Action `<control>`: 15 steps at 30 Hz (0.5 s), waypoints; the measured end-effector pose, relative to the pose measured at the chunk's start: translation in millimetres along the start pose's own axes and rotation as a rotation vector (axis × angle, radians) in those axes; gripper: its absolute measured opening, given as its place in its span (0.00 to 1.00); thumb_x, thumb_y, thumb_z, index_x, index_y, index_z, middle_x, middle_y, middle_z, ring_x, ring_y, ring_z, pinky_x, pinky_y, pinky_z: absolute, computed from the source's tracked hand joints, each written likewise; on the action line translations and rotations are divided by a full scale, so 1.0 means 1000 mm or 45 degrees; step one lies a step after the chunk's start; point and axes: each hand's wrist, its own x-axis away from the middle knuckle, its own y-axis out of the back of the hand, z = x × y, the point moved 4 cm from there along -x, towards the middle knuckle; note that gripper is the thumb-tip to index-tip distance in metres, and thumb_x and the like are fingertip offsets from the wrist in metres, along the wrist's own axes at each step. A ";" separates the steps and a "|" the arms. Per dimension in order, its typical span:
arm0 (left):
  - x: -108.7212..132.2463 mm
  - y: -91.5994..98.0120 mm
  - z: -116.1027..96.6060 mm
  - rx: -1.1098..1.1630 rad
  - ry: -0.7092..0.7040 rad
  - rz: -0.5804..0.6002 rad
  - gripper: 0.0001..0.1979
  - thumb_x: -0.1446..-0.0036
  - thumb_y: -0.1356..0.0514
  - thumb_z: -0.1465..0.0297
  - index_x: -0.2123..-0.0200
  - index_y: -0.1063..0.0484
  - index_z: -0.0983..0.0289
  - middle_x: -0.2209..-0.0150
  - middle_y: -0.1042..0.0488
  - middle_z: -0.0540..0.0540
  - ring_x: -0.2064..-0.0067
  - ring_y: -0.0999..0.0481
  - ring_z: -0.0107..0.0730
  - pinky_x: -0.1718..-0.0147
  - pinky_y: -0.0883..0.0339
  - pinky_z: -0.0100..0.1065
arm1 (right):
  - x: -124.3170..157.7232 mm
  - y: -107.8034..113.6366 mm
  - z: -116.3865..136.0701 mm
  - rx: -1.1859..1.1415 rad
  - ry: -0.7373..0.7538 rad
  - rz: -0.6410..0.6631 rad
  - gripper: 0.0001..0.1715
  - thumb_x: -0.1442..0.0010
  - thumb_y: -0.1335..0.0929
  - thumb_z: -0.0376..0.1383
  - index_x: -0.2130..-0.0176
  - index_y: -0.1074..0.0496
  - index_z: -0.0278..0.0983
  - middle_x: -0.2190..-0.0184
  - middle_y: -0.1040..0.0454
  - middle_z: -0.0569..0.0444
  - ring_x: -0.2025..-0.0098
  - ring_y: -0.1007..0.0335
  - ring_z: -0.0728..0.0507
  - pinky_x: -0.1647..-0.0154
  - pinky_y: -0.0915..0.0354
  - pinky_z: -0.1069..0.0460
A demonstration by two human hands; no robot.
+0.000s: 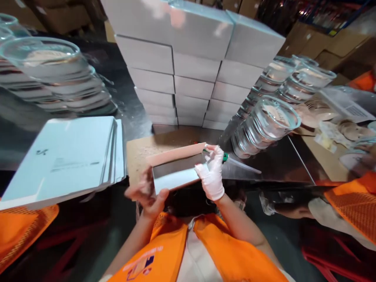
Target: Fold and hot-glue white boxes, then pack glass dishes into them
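In front of my waist I hold a small open cardboard box (176,166), tilted. One long wall shows brown-pink, another pale white, and its middle is dark. My left hand (149,192), bare and slightly blurred, grips the left end with the thumb on the near edge. My right hand (212,174), in a white glove with bare fingertips, is closed on the right end. Just beyond the right hand a green object (225,157) is partly hidden, and a thin translucent stick (245,166) lies beside it. Under the box is a brown cardboard sheet (136,152) on the table.
A wall of stacked white boxes (194,70) stands ahead. Flat pale printed cartons (73,152) are piled left. Clear round containers are stacked at left (58,74) and right (264,121). A person in an orange vest (358,203) is at the right; orange mesh clothing (26,227) shows lower left.
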 end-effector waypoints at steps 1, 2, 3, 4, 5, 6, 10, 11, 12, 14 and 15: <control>-0.004 0.004 -0.003 -0.034 -0.081 0.001 0.21 0.37 0.37 0.46 0.60 0.22 0.59 0.56 0.23 0.57 0.45 0.23 0.45 0.44 0.27 0.44 | -0.001 0.007 0.000 0.046 -0.019 0.031 0.31 0.40 0.27 0.44 0.41 0.36 0.43 0.42 0.25 0.47 0.44 0.24 0.41 0.40 0.29 0.44; -0.008 0.008 -0.004 -0.071 -0.157 0.013 0.22 0.38 0.35 0.46 0.61 0.21 0.59 0.58 0.23 0.57 0.46 0.23 0.44 0.44 0.28 0.43 | -0.002 0.018 0.001 0.139 -0.042 0.049 0.27 0.37 0.29 0.47 0.42 0.34 0.43 0.44 0.24 0.46 0.45 0.24 0.40 0.40 0.29 0.44; -0.012 0.012 -0.005 -0.098 -0.221 0.040 0.23 0.39 0.35 0.45 0.61 0.19 0.60 0.58 0.24 0.57 0.47 0.22 0.44 0.45 0.28 0.42 | -0.003 0.032 0.000 0.296 -0.079 0.037 0.23 0.35 0.31 0.49 0.45 0.32 0.42 0.46 0.22 0.46 0.46 0.24 0.39 0.40 0.30 0.43; -0.015 0.014 -0.005 -0.108 -0.265 0.086 0.25 0.39 0.35 0.43 0.61 0.18 0.61 0.57 0.24 0.57 0.49 0.23 0.43 0.46 0.28 0.42 | -0.004 0.048 -0.001 0.516 -0.149 0.007 0.21 0.32 0.34 0.52 0.49 0.29 0.41 0.49 0.21 0.45 0.46 0.23 0.38 0.40 0.31 0.42; -0.018 0.016 -0.004 -0.099 -0.293 0.134 0.27 0.40 0.36 0.41 0.60 0.17 0.61 0.55 0.24 0.58 0.50 0.23 0.42 0.48 0.27 0.41 | -0.005 0.063 -0.004 0.775 -0.264 -0.027 0.22 0.31 0.36 0.53 0.53 0.27 0.40 0.52 0.20 0.44 0.46 0.23 0.36 0.39 0.32 0.41; -0.020 0.017 -0.003 -0.084 -0.318 0.187 0.29 0.41 0.36 0.40 0.59 0.17 0.61 0.53 0.25 0.58 0.49 0.24 0.42 0.49 0.27 0.41 | -0.006 0.077 -0.009 1.029 -0.415 -0.038 0.24 0.30 0.37 0.55 0.57 0.25 0.39 0.54 0.19 0.43 0.46 0.23 0.35 0.39 0.32 0.40; -0.022 0.008 0.003 -0.056 -0.360 0.210 0.23 0.44 0.30 0.47 0.58 0.19 0.58 0.59 0.25 0.56 0.49 0.25 0.45 0.43 0.30 0.46 | -0.004 0.098 -0.037 1.345 -0.927 0.033 0.24 0.43 0.25 0.53 0.60 0.23 0.36 0.55 0.18 0.38 0.46 0.22 0.29 0.43 0.32 0.40; -0.022 0.005 0.005 -0.049 -0.332 0.183 0.21 0.45 0.29 0.49 0.59 0.20 0.58 0.62 0.25 0.55 0.50 0.25 0.45 0.43 0.30 0.48 | -0.005 0.098 -0.043 1.247 -0.953 0.000 0.22 0.48 0.22 0.48 0.62 0.24 0.36 0.56 0.18 0.37 0.46 0.22 0.28 0.44 0.32 0.41; -0.022 0.002 0.006 -0.035 -0.303 0.148 0.19 0.44 0.30 0.50 0.60 0.21 0.58 0.63 0.26 0.54 0.51 0.24 0.45 0.43 0.30 0.49 | -0.006 0.097 -0.049 1.129 -0.956 -0.049 0.19 0.52 0.21 0.43 0.65 0.25 0.36 0.58 0.18 0.38 0.47 0.21 0.28 0.46 0.31 0.43; -0.022 -0.001 0.004 0.002 -0.274 0.053 0.17 0.43 0.31 0.51 0.60 0.22 0.58 0.63 0.26 0.53 0.52 0.24 0.45 0.44 0.29 0.51 | -0.008 0.096 -0.057 0.896 -0.942 -0.124 0.14 0.55 0.22 0.38 0.71 0.27 0.37 0.66 0.18 0.43 0.53 0.20 0.32 0.52 0.29 0.46; -0.021 0.001 -0.001 0.022 -0.278 -0.010 0.16 0.43 0.31 0.53 0.60 0.23 0.58 0.63 0.26 0.53 0.50 0.25 0.46 0.43 0.30 0.51 | -0.008 0.096 -0.060 0.796 -0.928 -0.131 0.12 0.54 0.24 0.39 0.73 0.29 0.38 0.70 0.19 0.46 0.58 0.19 0.34 0.58 0.28 0.47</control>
